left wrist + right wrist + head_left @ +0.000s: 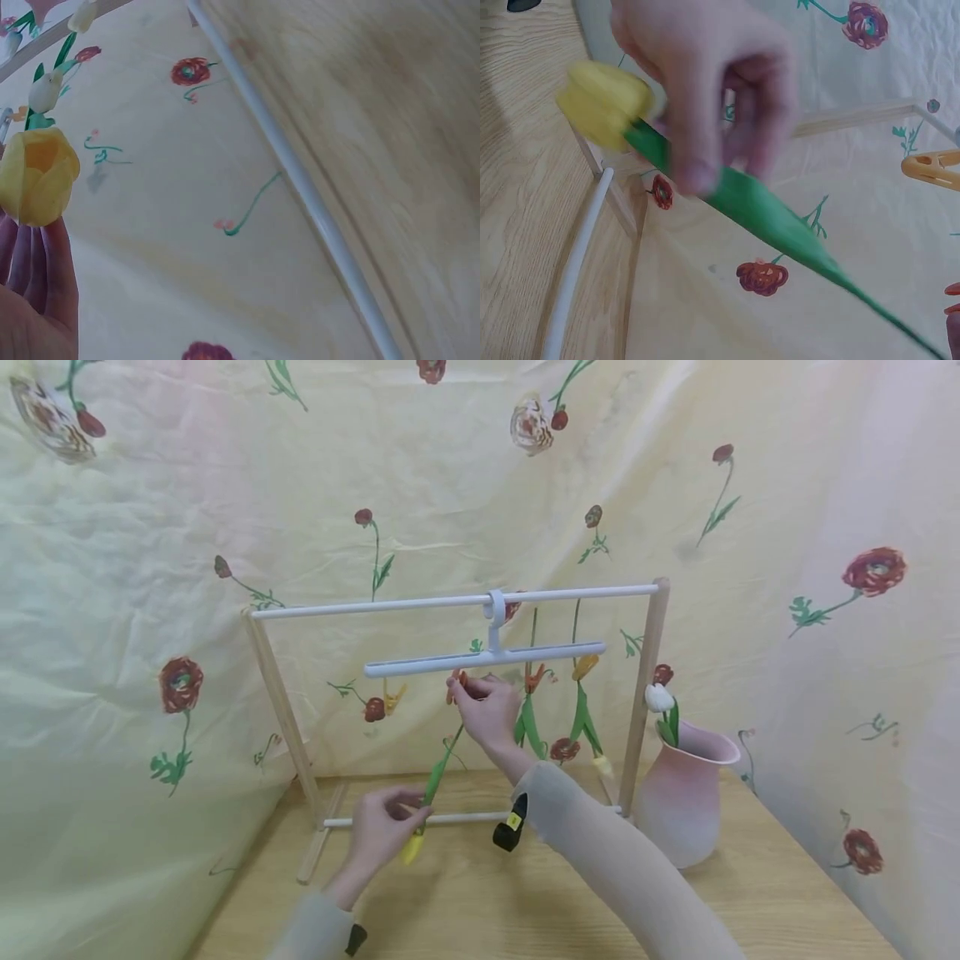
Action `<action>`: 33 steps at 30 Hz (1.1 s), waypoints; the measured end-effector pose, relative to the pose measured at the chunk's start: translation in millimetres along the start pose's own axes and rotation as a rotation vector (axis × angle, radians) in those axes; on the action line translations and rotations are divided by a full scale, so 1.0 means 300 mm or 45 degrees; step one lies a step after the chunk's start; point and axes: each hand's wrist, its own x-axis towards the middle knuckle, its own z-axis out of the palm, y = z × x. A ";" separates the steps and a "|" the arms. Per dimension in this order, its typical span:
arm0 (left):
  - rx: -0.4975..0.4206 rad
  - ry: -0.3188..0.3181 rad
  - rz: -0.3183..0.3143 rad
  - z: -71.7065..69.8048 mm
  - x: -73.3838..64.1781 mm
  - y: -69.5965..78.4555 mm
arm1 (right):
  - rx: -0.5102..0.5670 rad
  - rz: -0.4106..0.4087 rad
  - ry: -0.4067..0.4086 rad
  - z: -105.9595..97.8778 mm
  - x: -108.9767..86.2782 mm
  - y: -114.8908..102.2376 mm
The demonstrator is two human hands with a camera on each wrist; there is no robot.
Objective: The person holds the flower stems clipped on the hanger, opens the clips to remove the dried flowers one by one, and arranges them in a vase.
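Observation:
My left hand pinches a yellow artificial tulip by its leafy stem just above the bloom, which points down. The stem slants up to the right toward my right hand. Under the bar of a pale blue hanger, the right hand's thumb and fingers pinch an orange-red clothespin. To the right, another orange-red clothespin and a yellow clothespin hold tulips upside down; a pale bloom shows on one. A second yellow clothespin hangs at the hanger's left, with nothing in it.
The hanger hooks over the white top rod of a wooden-legged rack. A white lower rod runs near the table. At the right stands a pink and white vase with a white tulip. Flower-printed cloth hangs behind.

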 end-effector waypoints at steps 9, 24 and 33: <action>-0.046 -0.442 0.316 -0.109 -0.075 -0.069 | -0.023 0.027 -0.009 -0.004 0.006 -0.003; 0.158 -0.741 0.533 -0.064 -0.074 -0.013 | -0.046 0.144 -0.068 -0.024 0.000 0.001; 0.200 -0.779 0.572 -0.025 -0.057 0.021 | -0.130 0.207 -0.228 -0.053 -0.009 -0.009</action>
